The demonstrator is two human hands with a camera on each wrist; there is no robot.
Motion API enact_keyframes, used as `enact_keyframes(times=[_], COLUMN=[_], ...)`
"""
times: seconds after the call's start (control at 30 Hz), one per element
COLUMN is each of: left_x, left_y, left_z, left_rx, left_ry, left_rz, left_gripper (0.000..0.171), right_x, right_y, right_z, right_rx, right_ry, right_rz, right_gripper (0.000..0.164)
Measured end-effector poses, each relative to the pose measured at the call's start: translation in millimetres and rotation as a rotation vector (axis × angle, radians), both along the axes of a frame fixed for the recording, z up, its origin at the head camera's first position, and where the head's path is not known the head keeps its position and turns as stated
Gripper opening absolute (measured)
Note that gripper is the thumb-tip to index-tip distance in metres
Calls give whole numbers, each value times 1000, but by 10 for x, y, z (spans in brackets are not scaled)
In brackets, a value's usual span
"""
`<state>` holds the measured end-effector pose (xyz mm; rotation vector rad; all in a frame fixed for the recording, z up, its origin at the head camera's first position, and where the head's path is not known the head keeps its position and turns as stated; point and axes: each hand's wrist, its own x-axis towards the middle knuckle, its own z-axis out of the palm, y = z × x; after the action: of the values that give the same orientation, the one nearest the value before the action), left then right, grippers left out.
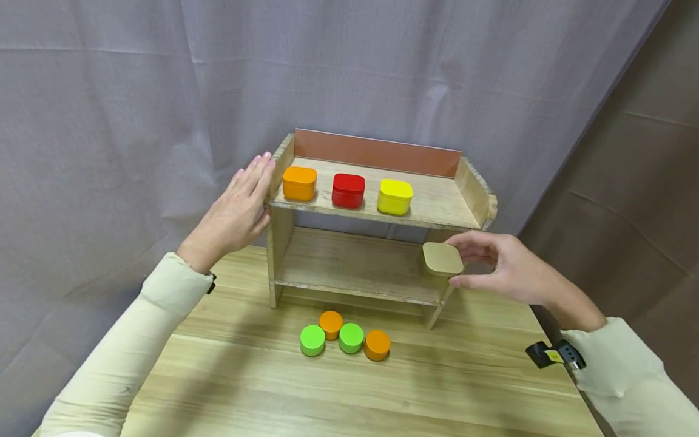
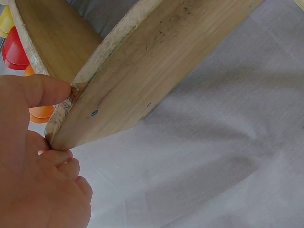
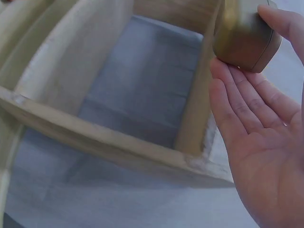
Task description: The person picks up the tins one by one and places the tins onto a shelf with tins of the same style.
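Observation:
A small gold rounded-square box (image 1: 442, 259) is pinched between the thumb and fingers of my right hand (image 1: 505, 270), in front of the right end of a two-tier wooden shelf (image 1: 349, 261). In the right wrist view, this gold box (image 3: 244, 38) is at the top, beside the shelf's wood. My left hand (image 1: 235, 203) rests against the shelf's left side panel with its fingers extended. The left wrist view shows the thumb touching the panel's edge. Orange (image 1: 299, 184), red (image 1: 347, 191) and yellow (image 1: 395, 197) boxes stand in a row on the upper tier.
Two green round pieces (image 1: 312, 340) and two orange round pieces (image 1: 377, 345) lie together on the wooden table (image 1: 273, 388) in front of the shelf. A grey curtain (image 1: 136, 121) hangs behind. The table's right edge runs below my right forearm.

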<state>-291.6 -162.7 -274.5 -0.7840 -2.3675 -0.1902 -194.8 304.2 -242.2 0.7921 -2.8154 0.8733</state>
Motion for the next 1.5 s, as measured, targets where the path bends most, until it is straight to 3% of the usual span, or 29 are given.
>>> enact_keyframes(times=[0.13, 0.37, 0.63, 0.97, 1.5], left_x=[-1, -2, -10, -4, 12], left_y=[-1, -6, -6, 7, 13], left_z=[0, -5, -12, -16, -23], left_rx=[0, 3, 6, 3, 12], left_ry=[0, 1, 8, -2, 6], left_rz=[-1, 0, -4, -8, -8], left_gripper=[86, 86, 85, 85, 85], right_x=[-17, -141, -310, -494, -608], right_y=[19, 69, 88, 48, -43], right_z=[171, 379, 554, 619, 694], right_rx=[3, -34, -19, -19, 89], right_ry=[13, 43, 54, 1, -49], right_rz=[-72, -72, -137, -186, -237], right_gripper=[57, 51, 46, 54, 59])
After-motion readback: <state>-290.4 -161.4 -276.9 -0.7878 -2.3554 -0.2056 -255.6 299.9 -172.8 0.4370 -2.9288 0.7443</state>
